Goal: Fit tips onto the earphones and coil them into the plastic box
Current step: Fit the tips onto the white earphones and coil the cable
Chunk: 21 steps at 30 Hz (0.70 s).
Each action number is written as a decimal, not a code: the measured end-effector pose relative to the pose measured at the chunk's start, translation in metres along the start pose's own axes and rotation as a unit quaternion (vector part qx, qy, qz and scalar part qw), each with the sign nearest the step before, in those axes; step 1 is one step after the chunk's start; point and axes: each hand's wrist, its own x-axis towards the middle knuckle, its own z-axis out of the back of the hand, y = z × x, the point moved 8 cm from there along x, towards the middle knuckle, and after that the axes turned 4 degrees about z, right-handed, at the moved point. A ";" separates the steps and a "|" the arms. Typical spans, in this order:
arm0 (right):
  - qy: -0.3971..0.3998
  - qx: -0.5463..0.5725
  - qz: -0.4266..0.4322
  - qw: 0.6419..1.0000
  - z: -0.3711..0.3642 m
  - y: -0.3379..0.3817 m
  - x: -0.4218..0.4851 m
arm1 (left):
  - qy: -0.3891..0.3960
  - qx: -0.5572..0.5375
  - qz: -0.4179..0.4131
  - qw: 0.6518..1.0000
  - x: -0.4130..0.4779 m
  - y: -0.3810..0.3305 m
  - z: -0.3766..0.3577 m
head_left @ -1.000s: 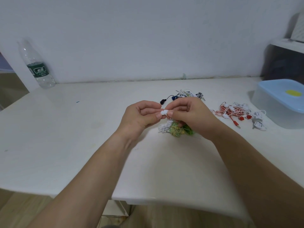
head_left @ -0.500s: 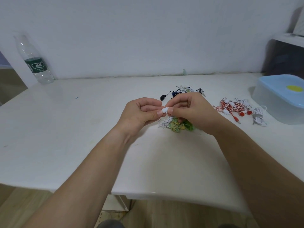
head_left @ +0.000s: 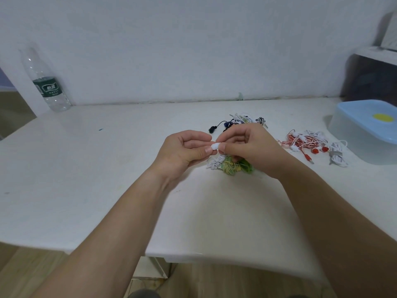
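Both hands are up over the white table [head_left: 107, 168], meeting at the fingertips. The left hand [head_left: 184, 151] pinches a small white rounded nub [head_left: 215, 145] between thumb and forefinger, and the right hand [head_left: 247, 147] pinches it from the other side, its other fingers curled in. Whether that nub is the tip, the bud or both pressed together is too small to tell. This looks like the fitting step. To do it well, hold the bud steady in one hand, line the tip's opening square to the stem, and push with a slight twist until it seats evenly, with no lip caught. Just below the hands lies a tangled bundle of white, yellow and green earphone cords [head_left: 232, 166], so let the trailing cord hang slack rather than tug it. A heap of red-and-white earphones [head_left: 305, 143] waits to the right. Beyond it is the translucent plastic box with a pale blue lid [head_left: 365, 130], lid on, well apart from the hands, so it needs opening before any coiling.
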 end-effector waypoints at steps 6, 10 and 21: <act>-0.027 0.051 -0.018 0.998 0.003 0.000 -0.001 | -0.005 0.010 -0.023 1.000 0.000 -0.005 0.001; -0.054 0.105 -0.036 0.992 0.009 -0.001 0.000 | -0.044 0.158 -0.086 0.983 -0.003 -0.012 0.003; -0.051 0.347 -0.038 0.936 0.003 0.005 0.003 | 0.078 0.056 -0.009 0.995 -0.008 -0.006 -0.019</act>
